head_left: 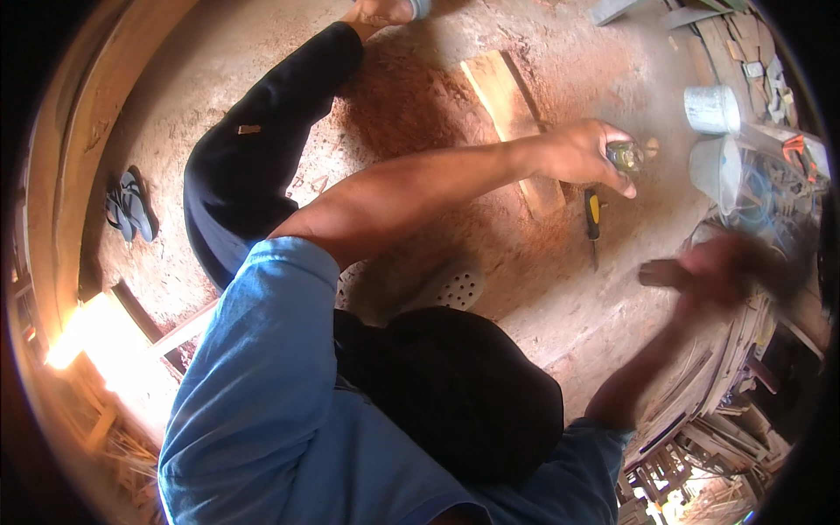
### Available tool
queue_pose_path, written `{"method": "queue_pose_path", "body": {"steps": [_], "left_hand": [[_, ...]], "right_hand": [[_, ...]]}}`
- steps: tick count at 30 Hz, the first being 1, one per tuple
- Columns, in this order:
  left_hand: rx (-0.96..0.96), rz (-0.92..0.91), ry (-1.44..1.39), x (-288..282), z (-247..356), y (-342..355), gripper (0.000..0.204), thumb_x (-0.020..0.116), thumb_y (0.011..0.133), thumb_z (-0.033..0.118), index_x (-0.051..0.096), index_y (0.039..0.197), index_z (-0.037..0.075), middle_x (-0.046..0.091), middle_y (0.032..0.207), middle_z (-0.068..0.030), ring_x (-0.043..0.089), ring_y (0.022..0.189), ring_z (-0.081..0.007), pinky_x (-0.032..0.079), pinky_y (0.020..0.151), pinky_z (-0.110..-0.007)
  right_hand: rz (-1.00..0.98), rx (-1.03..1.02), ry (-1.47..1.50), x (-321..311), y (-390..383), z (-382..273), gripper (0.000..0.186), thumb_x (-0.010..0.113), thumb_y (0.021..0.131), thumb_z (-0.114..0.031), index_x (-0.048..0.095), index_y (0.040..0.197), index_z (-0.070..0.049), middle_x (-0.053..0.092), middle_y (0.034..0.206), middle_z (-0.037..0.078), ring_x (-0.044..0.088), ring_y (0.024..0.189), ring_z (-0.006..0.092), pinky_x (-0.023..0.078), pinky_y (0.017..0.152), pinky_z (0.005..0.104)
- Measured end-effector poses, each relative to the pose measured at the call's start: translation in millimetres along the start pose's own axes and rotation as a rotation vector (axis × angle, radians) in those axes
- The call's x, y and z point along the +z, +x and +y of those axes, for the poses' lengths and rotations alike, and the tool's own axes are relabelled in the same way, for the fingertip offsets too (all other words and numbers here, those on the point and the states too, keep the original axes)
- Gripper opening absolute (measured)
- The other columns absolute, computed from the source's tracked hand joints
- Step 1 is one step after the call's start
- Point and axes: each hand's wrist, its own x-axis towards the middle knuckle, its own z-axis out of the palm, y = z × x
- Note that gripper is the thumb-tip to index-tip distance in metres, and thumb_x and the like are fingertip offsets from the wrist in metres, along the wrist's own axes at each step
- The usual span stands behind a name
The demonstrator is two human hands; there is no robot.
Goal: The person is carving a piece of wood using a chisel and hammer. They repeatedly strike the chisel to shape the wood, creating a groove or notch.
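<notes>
My left hand [577, 153] reaches out over a wooden board [494, 87] on the floor. Its fingers curl around a clear, greenish object [625, 157], seen almost end-on, so its kind is unclear. Just below that hand lies a screwdriver [592, 214] with a yellow and black handle, its shaft toward me. My right hand [713, 267] is smeared by motion at the right. A tool with a brown handle [662, 274] sticks out of its closed fingers, and a dark blurred mass lies on the far side.
Two pale buckets [710, 109] stand at the right, near an orange-handled tool [798, 156] and clutter. Wood strips [700, 385] are stacked at lower right. Black sandals [131, 206] lie at left. My black-trousered leg [254, 131] stretches across the floor; a perforated shoe [453, 287] shows near my knee.
</notes>
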Motion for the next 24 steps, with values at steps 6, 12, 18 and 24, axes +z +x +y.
{"method": "queue_pose_path", "body": {"steps": [6, 12, 18, 24], "left_hand": [[-0.02, 0.041, 0.148, -6.8, -25.3, -5.3, 0.072, 0.082, 0.083, 0.039, 0.055, 0.139, 0.003, 0.059, 0.138, -0.0207, 0.057, 0.128, -0.0302, 0.047, 0.107, -0.041], [-0.151, -0.088, 0.146, -14.0, -3.9, -14.3, 0.042, 0.076, 0.09, 0.038, 0.067, 0.116, 0.007, 0.069, 0.102, -0.0111, 0.068, 0.099, -0.0202, 0.057, 0.089, -0.035], [-0.104, -0.042, 0.136, -15.9, -11.4, -38.8, 0.026, 0.074, 0.092, 0.033, 0.067, 0.097, 0.008, 0.069, 0.089, -0.0071, 0.069, 0.083, -0.015, 0.06, 0.073, -0.035], [-0.17, -0.047, 0.214, -18.8, 2.0, -11.6, 0.027, 0.074, 0.091, 0.031, 0.064, 0.086, 0.006, 0.064, 0.075, -0.007, 0.068, 0.074, -0.0186, 0.058, 0.072, -0.031]], "right_hand": [[-0.207, 0.606, -0.086, 57.8, -27.7, 29.7, 0.024, 0.06, 0.084, -0.005, 0.065, 0.107, -0.003, 0.064, 0.083, 0.003, 0.057, 0.065, 0.0158, 0.048, 0.063, 0.0339], [0.239, 0.676, 0.131, -11.1, -40.9, 0.5, 0.005, 0.062, 0.089, -0.006, 0.058, 0.087, -0.006, 0.049, 0.06, -0.002, 0.045, 0.053, 0.0075, 0.035, 0.051, 0.0234], [0.309, 0.565, 0.202, -8.5, -73.3, -11.8, 0.014, 0.059, 0.079, 0.001, 0.052, 0.09, -0.004, 0.049, 0.063, 0.003, 0.047, 0.049, 0.0106, 0.04, 0.047, 0.0241], [0.218, 1.155, 0.224, 38.7, -109.7, 22.1, 0.012, 0.06, 0.081, -0.003, 0.054, 0.091, -0.007, 0.045, 0.057, -0.001, 0.043, 0.046, 0.0096, 0.036, 0.045, 0.0252]]}}
